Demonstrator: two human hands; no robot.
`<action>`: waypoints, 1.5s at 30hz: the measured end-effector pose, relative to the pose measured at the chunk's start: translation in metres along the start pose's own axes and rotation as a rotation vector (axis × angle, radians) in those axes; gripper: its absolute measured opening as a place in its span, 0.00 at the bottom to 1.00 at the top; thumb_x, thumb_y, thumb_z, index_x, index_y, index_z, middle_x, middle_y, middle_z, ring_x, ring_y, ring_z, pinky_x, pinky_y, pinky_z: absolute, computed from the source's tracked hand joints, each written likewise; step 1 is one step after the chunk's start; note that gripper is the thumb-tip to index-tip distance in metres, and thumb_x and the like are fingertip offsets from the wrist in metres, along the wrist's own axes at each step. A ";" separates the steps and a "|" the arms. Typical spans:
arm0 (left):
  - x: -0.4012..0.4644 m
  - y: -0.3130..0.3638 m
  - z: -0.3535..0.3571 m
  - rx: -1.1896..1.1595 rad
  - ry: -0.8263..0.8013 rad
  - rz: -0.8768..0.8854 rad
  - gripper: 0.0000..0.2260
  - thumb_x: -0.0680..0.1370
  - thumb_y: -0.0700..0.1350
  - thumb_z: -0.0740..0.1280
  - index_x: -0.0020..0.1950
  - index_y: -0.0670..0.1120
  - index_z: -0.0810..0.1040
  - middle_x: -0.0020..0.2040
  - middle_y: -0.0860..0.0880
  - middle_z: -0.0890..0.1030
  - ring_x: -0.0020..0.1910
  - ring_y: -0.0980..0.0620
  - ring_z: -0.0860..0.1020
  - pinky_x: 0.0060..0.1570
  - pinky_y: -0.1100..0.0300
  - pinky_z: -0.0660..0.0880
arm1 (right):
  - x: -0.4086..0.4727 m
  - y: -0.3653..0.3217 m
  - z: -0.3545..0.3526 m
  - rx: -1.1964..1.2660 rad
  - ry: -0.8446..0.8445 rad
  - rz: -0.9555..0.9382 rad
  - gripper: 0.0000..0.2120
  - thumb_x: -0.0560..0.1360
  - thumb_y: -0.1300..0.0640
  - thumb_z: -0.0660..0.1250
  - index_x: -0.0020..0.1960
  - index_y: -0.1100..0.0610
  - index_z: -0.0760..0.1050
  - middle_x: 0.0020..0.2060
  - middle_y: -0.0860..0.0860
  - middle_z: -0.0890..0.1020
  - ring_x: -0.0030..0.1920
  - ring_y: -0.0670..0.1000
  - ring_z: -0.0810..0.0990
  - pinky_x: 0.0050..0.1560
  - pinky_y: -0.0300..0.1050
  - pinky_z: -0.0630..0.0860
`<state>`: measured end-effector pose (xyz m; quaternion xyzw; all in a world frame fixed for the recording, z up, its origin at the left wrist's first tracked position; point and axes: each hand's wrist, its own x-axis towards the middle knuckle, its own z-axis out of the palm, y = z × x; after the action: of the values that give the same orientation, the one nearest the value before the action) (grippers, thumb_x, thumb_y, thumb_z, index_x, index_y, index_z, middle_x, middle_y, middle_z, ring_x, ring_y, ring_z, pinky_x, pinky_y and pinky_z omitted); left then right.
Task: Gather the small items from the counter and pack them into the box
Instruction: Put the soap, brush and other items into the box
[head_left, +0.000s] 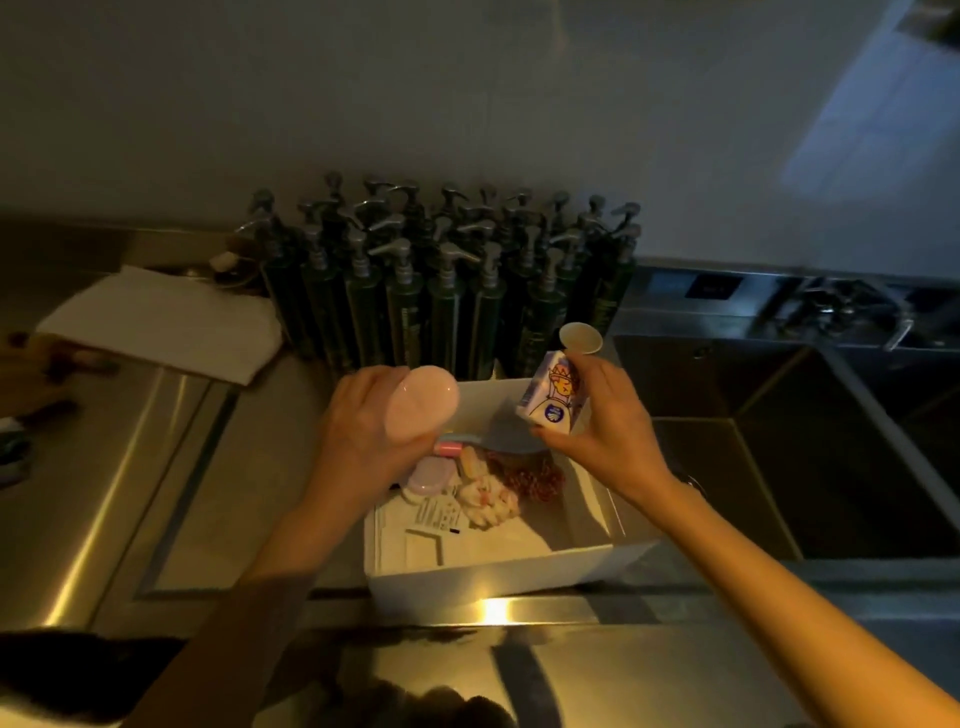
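Both your hands are up over the white box (498, 577) on the steel tabletop (171, 467). Your left hand (363, 436) has its grip wrapped round a pink oval case (422, 404), held just above the box's far left corner. Your right hand (602, 415) is pinching a small carton (550, 395) with a cartoon figure printed on it, tilted, over the far right corner; a pale round disc (581, 338) sits at the fingertips just beyond it, and I cannot tell whether you're holding that too.

Below your left grip, inside the box, lie a lilac round case (431, 478), a pink and blue roll (453, 446) and printed paper sheets (431, 525). Between your two grips, lower down, there's a reddish beaded tangle (530, 475) touching a white ruffled piece (491, 499).

Beyond both grips, a crowd of dark pump bottles (441, 280) stands against the wall. Left of your left grip, a folded white cloth (161, 322); right of your right grip, the sink (779, 441).
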<state>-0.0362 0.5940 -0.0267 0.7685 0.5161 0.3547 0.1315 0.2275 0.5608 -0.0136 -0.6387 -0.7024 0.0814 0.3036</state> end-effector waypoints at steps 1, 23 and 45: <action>-0.004 0.001 0.001 0.000 -0.008 -0.009 0.33 0.63 0.49 0.80 0.64 0.45 0.73 0.60 0.46 0.73 0.58 0.48 0.70 0.50 0.57 0.66 | -0.002 0.002 0.002 0.007 -0.030 -0.019 0.39 0.66 0.47 0.76 0.71 0.56 0.63 0.64 0.52 0.72 0.63 0.49 0.68 0.59 0.43 0.70; -0.067 -0.019 -0.047 0.208 0.119 -0.212 0.32 0.66 0.49 0.77 0.67 0.45 0.70 0.63 0.44 0.72 0.61 0.45 0.70 0.52 0.57 0.65 | 0.000 -0.034 0.128 -0.081 -0.795 -0.527 0.33 0.68 0.40 0.72 0.69 0.48 0.66 0.65 0.48 0.73 0.63 0.46 0.71 0.64 0.42 0.69; -0.031 0.003 -0.004 -0.003 -0.097 -0.057 0.33 0.66 0.52 0.77 0.67 0.46 0.70 0.63 0.49 0.70 0.61 0.52 0.67 0.53 0.61 0.63 | 0.004 -0.023 0.017 0.204 -0.070 -0.127 0.17 0.76 0.48 0.64 0.62 0.55 0.75 0.57 0.51 0.79 0.56 0.47 0.75 0.53 0.38 0.72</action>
<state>-0.0436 0.5640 -0.0345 0.7696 0.5303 0.3139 0.1673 0.1992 0.5655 -0.0150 -0.5556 -0.7394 0.1554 0.3471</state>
